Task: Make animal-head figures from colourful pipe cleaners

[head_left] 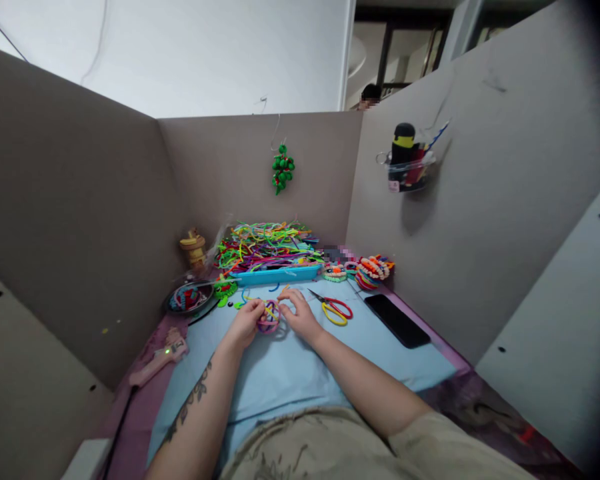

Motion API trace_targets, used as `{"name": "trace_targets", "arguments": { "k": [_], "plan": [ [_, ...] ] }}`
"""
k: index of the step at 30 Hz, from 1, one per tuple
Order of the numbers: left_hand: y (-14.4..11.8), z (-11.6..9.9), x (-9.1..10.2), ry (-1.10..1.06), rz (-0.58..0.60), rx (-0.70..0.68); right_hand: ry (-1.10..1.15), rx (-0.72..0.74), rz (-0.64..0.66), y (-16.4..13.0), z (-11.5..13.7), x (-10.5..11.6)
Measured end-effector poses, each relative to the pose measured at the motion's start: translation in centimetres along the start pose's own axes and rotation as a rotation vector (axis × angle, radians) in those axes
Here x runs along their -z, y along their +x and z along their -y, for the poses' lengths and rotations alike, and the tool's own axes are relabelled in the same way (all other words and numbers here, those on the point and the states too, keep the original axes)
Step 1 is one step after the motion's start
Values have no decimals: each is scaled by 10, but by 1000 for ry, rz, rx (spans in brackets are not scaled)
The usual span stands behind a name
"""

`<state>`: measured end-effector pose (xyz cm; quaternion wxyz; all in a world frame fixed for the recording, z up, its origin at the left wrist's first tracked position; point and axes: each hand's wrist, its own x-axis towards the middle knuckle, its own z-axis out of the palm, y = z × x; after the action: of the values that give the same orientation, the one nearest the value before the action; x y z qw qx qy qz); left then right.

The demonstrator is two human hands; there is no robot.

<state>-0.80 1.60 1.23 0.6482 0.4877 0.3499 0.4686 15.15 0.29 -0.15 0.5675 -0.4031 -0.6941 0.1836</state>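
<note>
Between my hands, above the blue cloth [275, 380], is a small openwork ball of coloured cords [269, 319] in purple, pink and yellow. My left hand [247, 323] pinches its left side between thumb and fingers. My right hand [303, 319] is at the ball's right edge, with its fingers bent and the thumb against it; whether a loose cord end lies between those fingertips is too small to tell. Scissors [336, 311] with one red and one yellow handle lie just right of my right hand. Short cord pieces are scattered beyond the ball.
Behind my hands stands a blue tray [275, 275] heaped with coloured cords. A dark bowl [190, 298] and a pink glue gun [160, 360] are on the left. On the right are a black phone [397, 321] and finished colourful crafts [373, 271]. Grey partitions [220, 173] surround the table.
</note>
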Motion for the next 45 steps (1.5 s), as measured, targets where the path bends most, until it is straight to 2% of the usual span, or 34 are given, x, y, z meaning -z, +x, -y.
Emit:
{"name": "trace_targets", "arguments": {
  "k": [2, 4, 13, 16, 22, 30, 33, 38, 42, 45],
  "plan": [
    [-1, 0, -5, 40, -12, -46, -97, 93, 41, -2, 7, 1],
    [-2, -1, -8, 64, -19, -74, -157, 115, 60, -4, 11, 0],
    [1, 1, -7, 155, -36, -145, -147, 73, 19, -3, 6, -3],
    [3, 4, -6, 195, -80, -220, -140, 73, 39, -4, 6, -3],
    [5, 8, -3, 263, -117, -268, -184, 94, 117, -5, 7, -3],
    [-1, 0, -10, 350, -158, -325, -277, 116, 145, -5, 6, -3],
    [-2, -3, -13, 349, -183, -319, -286, 125, 126, -5, 8, -2],
    [-3, -2, -15, 313, -170, -284, -350, 162, 22, -6, 14, 0],
    [-1, 3, -14, 251, -134, -236, -372, 162, 54, -8, 14, -3],
    [1, 5, -13, 272, -146, -233, -371, 107, 33, -10, 10, -7]
  ]
}}
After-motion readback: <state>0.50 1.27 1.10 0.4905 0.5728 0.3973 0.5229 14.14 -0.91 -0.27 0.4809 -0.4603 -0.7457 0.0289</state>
